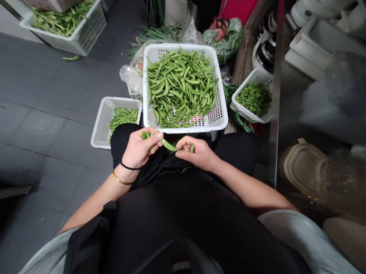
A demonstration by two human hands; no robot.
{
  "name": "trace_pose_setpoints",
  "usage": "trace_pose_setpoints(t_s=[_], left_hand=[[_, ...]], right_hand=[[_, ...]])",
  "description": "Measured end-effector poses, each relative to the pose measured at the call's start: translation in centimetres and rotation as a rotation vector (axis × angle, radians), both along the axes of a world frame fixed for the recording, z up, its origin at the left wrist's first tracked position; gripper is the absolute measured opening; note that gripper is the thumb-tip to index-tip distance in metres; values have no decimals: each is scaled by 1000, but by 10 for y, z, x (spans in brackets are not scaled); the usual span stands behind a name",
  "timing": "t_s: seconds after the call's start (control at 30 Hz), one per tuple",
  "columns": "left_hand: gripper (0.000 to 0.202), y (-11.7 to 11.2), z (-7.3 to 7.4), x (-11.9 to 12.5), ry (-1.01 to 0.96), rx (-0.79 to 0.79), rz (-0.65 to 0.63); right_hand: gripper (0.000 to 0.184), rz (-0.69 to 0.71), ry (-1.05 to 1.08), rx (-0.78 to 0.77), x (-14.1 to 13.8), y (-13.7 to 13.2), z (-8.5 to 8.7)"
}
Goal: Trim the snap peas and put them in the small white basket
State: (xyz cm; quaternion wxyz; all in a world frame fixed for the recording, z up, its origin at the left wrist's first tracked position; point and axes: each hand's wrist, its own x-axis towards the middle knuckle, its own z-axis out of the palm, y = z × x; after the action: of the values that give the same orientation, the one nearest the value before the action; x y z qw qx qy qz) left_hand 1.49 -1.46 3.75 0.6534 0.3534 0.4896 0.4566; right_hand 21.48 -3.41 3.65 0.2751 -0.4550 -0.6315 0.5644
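My left hand [139, 148] and my right hand [197, 151] are both closed on one green pea pod [169, 144] stretched between them, just above my lap in black clothing. More green bits show inside each fist. Right in front of my knees sits a large white basket [218, 118] piled with green pea pods [180, 86]. To its left on the floor, a smaller white basket [103, 122] holds a small heap of pods [123, 116].
A white basket with chopped greens [255, 98] stands to the right, beside a metal counter edge [275, 119]. Far left, stacked baskets [79, 40] hold green pods and red chillies. Plastic bags and green onions [156, 31] lie behind the big basket. The floor is grey tile.
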Motion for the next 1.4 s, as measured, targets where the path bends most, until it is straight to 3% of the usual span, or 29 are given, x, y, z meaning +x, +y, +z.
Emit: trace_pose_setpoints(t_s=[0.2, 0.4, 0.53, 0.67, 0.73, 0.8, 0.9, 0.97, 1.07, 1.13, 1.2, 1.27, 1.33, 1.4], left_hand=[[24, -3, -8, -3, -51, -27, 30], [25, -9, -11, 6, -106, -51, 21], [28, -14, -12, 12, -117, -101, -100], [29, -14, -13, 10, -165, -149, -335], [28, -12, -14, 5, -211, -154, -419], [26, -10, -14, 0, -226, -144, -456], [26, -9, -15, -5, -197, -137, -481], [27, -9, -17, -6, -170, -140, -501], [28, -10, -17, -5, -141, -134, -553], [30, -11, -15, -4, -106, -122, -612], [30, -12, -10, -2, 31, -58, -669], [26, -14, -4, 0, 285, 136, -673], [22, -18, 1, 1, 535, 413, -604], [16, -21, 5, 3, 651, 619, -569]], right_hand=[[25, 62, -136, 377, -5, -4, 2], [28, 120, -306, 595, -9, -3, -7], [29, 273, -262, 596, -10, 0, -4], [29, 457, 2, 404, -6, 3, 5], [28, 379, 22, 293, 4, 7, 11], [29, 189, -33, 238, 19, 12, 16], [29, -51, -148, 288, 39, 18, 23], [29, -77, -253, 392, 41, 17, 24], [38, 107, -441, 575, 27, 11, 20], [32, 292, -515, 672, 14, 8, 15], [24, 416, -535, 718, 3, 8, 10], [22, 441, -500, 687, -3, 9, 7], [23, 382, -390, 550, -6, 11, 5], [27, 297, -187, 290, -7, 11, 0]])
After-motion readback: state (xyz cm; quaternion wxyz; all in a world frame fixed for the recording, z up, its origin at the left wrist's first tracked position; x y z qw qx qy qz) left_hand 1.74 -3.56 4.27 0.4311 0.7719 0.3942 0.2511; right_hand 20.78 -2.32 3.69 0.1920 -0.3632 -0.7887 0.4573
